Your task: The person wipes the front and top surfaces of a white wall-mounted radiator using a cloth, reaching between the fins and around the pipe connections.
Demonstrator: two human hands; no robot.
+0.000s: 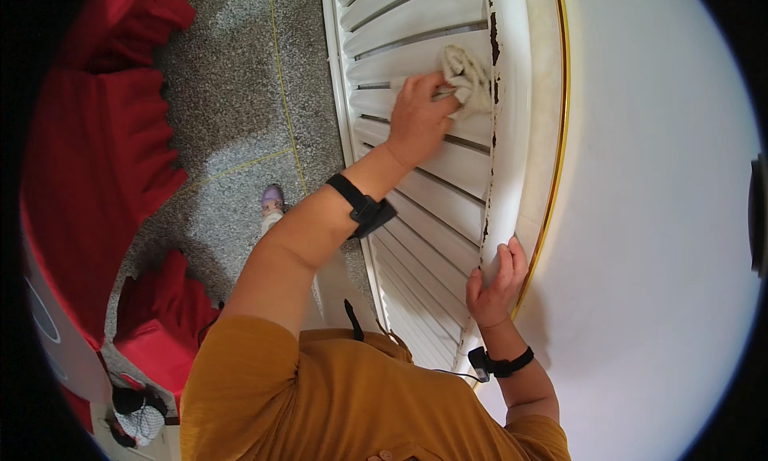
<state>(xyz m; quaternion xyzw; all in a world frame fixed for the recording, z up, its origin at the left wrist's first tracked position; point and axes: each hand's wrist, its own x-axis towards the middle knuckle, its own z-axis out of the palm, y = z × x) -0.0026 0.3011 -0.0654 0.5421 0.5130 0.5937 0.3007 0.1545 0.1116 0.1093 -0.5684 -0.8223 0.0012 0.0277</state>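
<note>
My left hand [420,116] grips a crumpled, off-white cloth [465,77] with dark smudges. The cloth lies against the flat white columns of a metal radiator [426,59], close to its top pipe. On that rounded white pipe [510,161] rests my right hand [499,284], lower in the view, with its fingers spread over the pipe and holding nothing else. Brown chipped patches run along the pipe's inner edge. Both wrists carry black straps with small devices.
Beside the radiator stands a pale wall [648,191], with a gold trim strip [564,101] along it. Red draped fabric [90,161] and a red covered seat [156,341] are at left. Speckled flooring [228,83] with yellow lines and my lilac shoe [272,195] are between.
</note>
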